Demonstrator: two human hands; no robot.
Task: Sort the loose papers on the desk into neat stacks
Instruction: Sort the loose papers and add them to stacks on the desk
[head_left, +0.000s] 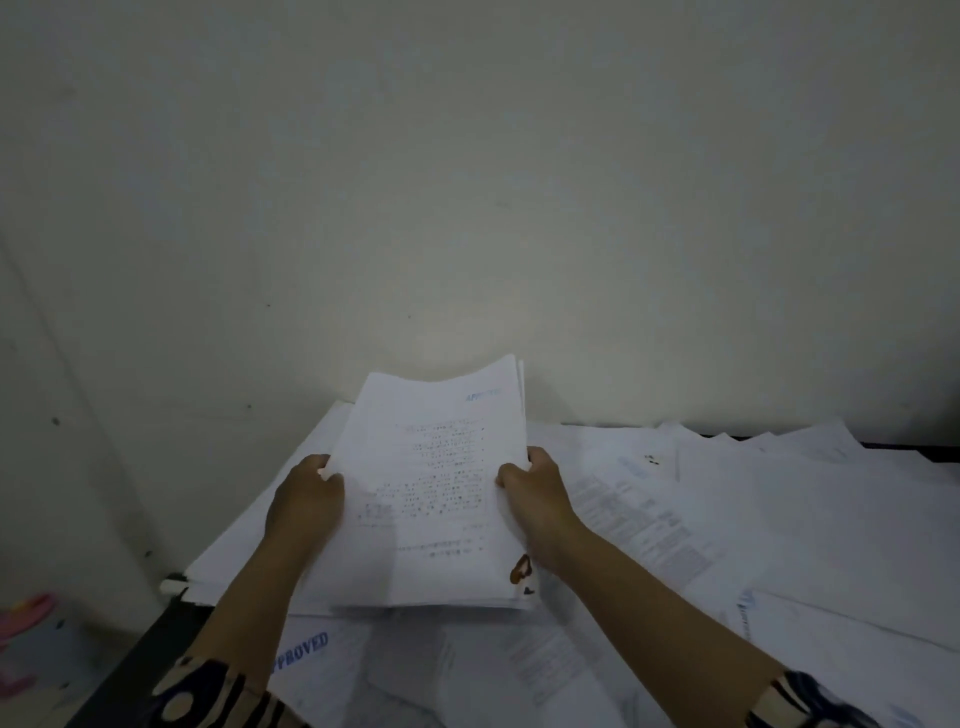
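1. My left hand (306, 499) grips the left edge of a bundle of papers (431, 488), fingers curled round it with the thumb on the printed top sheet.
2. My right hand (535, 493) does the same on the right edge, so the bundle is clamped between both hands and held tilted up, its near edge low over the desk.
3. The bundle's far corners fan out a little, so the edges are not yet flush.
4. Under and around it lie loose sheets (727, 519), overlapping at odd angles across the desk (150, 654); one near my left sleeve bears a blue stamp (300, 650) reading "APPROVED".
5. I judge I am mid-way through squaring one stack: next I should tap its lower edge on the desk to even it, then set it down on a spare patch.
6. Most sheets are not yet sorted.
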